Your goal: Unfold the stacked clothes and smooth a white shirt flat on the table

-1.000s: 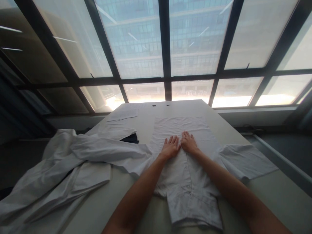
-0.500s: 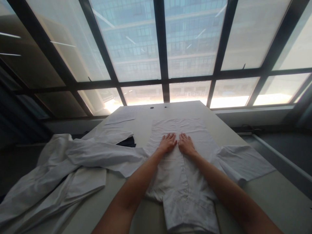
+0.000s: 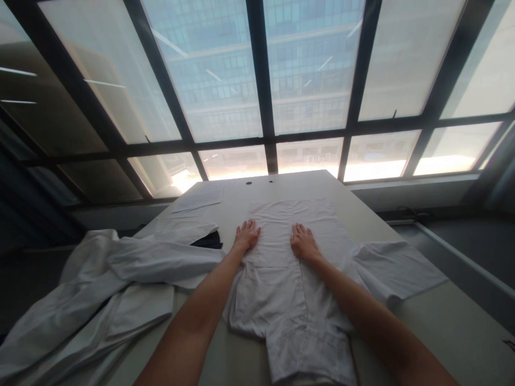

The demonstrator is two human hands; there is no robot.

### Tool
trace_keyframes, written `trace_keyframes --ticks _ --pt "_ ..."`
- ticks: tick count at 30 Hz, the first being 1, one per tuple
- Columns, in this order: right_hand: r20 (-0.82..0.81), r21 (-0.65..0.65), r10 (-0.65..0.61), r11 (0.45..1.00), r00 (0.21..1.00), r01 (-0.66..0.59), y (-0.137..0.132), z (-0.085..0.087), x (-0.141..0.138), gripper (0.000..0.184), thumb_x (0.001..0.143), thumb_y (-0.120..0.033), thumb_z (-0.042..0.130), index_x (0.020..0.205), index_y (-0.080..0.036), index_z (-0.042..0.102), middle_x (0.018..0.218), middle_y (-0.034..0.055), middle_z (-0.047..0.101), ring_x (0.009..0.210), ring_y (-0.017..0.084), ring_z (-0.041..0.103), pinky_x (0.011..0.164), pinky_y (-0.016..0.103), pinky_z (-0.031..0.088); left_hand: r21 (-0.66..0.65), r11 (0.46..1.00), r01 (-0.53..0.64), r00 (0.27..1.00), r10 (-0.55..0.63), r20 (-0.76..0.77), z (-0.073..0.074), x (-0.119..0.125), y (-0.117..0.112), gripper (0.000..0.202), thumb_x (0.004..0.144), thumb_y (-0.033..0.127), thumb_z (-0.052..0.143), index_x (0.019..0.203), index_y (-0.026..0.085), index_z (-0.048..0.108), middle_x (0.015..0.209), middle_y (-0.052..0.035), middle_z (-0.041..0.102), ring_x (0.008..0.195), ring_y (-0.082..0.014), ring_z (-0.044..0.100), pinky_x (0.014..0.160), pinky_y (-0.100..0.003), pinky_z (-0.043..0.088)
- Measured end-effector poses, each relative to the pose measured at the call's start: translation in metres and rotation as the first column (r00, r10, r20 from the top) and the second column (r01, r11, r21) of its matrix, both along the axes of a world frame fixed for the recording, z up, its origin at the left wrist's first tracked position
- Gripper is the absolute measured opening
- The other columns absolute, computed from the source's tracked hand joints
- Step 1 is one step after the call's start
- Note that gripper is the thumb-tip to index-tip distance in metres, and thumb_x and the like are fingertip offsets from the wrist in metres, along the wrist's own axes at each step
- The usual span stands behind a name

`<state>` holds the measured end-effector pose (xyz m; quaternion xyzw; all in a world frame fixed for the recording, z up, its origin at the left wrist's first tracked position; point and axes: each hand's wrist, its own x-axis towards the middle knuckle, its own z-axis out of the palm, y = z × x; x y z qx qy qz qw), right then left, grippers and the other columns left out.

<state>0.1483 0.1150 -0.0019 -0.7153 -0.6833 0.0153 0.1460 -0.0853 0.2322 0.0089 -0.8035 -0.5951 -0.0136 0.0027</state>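
A white buttoned garment [image 3: 277, 300] lies spread over the table in front of me, its front placket running down the middle and some wrinkles showing. My left hand [image 3: 248, 234] rests flat at the garment's left edge, fingers extended. On the cloth near the placket, my right hand [image 3: 303, 240] lies palm down with its fingers stretched out. Neither hand grips anything. To the right, a white cloth panel or sleeve [image 3: 398, 268] spreads outward from the garment.
Rumpled white garments [image 3: 132, 262] are heaped at the left, with a dark folded cloth [image 3: 207, 240] by them. Paper sheets [image 3: 201, 197] lie at the back left of the white table [image 3: 289, 185]. Large windows [image 3: 225, 69] stand beyond it.
My left hand has slid left, from beside the placket to the garment's left edge. The right hand has stayed about where it was on the cloth.
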Motion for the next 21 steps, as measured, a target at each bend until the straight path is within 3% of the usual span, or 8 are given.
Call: trace_keyframes --ticks 4,8,12,17,21 --pt "0.002 -0.001 0.002 1.000 1.000 -0.002 -0.009 -0.001 -0.004 0.058 0.102 -0.029 0.026 0.155 -0.007 0.036 0.162 0.0157 0.030 0.150 0.027 0.024 0.121 0.048 0.017 0.005 1.000 0.013 1.000 -0.013 0.011 0.000 -0.007 -0.011 0.065 0.103 0.051 0.017 0.159 0.020 0.027 0.167 -0.0077 0.020 0.152 -0.0306 0.019 0.121 -0.056 0.020" --pt "0.011 0.002 0.011 1.000 1.000 -0.011 -0.020 -0.002 -0.006 0.059 0.102 -0.029 0.027 0.156 -0.008 0.035 0.162 0.0156 0.030 0.150 0.027 0.024 0.121 0.049 0.016 -0.010 1.000 -0.017 0.999 0.017 -0.034 0.010 -0.006 -0.019 0.064 0.102 0.048 0.020 0.158 0.018 0.028 0.166 -0.0085 0.021 0.152 -0.0347 0.017 0.119 -0.063 0.018" --pt "0.016 -0.011 0.010 1.000 1.000 -0.009 -0.025 0.000 -0.007 0.058 0.102 -0.029 0.027 0.156 -0.008 0.035 0.163 0.0162 0.029 0.151 0.027 0.023 0.121 0.049 0.016 0.061 0.993 0.098 0.995 -0.097 -0.023 0.017 0.031 -0.033 0.060 0.103 0.044 0.024 0.157 0.019 0.031 0.165 -0.0104 0.025 0.153 -0.0313 0.017 0.120 -0.058 0.017" --pt "0.030 0.008 0.024 1.000 0.999 -0.024 -0.024 -0.001 -0.007 0.058 0.103 -0.032 0.026 0.156 -0.009 0.034 0.164 0.0163 0.026 0.151 0.027 0.021 0.120 0.051 0.016 0.025 0.949 0.314 0.946 -0.315 0.081 0.007 0.092 -0.052 0.058 0.104 0.044 0.023 0.157 0.022 0.029 0.165 -0.0080 0.026 0.153 -0.0264 0.020 0.120 -0.051 0.022" --pt "0.026 -0.056 0.031 0.998 0.999 -0.030 -0.013 -0.002 0.004 0.060 0.104 -0.039 0.023 0.157 -0.011 0.031 0.165 0.0161 0.023 0.152 0.026 0.018 0.120 0.052 0.015 0.029 0.946 0.323 0.942 -0.325 0.086 -0.004 0.102 -0.057 0.058 0.103 0.045 0.025 0.157 0.023 0.031 0.165 -0.0069 0.027 0.152 -0.0274 0.021 0.121 -0.052 0.019"
